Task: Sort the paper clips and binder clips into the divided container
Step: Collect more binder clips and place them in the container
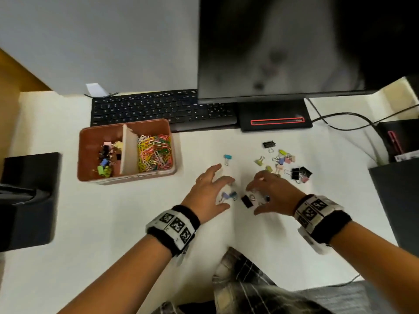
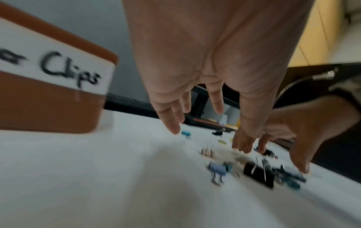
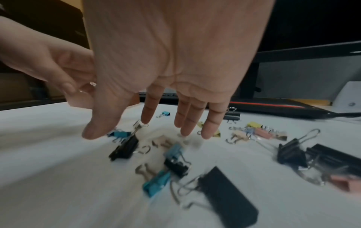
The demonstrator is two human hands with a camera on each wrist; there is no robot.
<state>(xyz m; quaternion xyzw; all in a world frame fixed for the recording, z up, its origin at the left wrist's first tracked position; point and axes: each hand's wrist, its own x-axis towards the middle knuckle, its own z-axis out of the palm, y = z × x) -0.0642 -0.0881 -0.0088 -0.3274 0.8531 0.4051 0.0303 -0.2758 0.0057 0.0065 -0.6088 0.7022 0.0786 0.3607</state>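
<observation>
A brown divided container (image 1: 86, 155) stands at the left of the white desk, with binder clips in its left compartment and coloured paper clips (image 1: 154, 152) in its right one. Loose binder clips (image 1: 284, 163) lie scattered at the centre right. My left hand (image 1: 213, 193) hovers open, fingers spread, over a purple and a blue clip (image 1: 227, 196). My right hand (image 1: 267, 193) hovers open beside it, above a black binder clip (image 1: 247, 201) and several small clips (image 3: 171, 163). Neither hand holds anything. A lone blue clip (image 1: 227, 157) lies beyond the left fingertips.
A black keyboard (image 1: 158, 109) and a monitor on its stand (image 1: 275, 120) line the back of the desk. Cables (image 1: 344, 121) run at the back right. Dark objects sit at the left edge (image 1: 27, 200) and right edge (image 1: 399, 200). The container's label reads "Clips" (image 2: 68, 69).
</observation>
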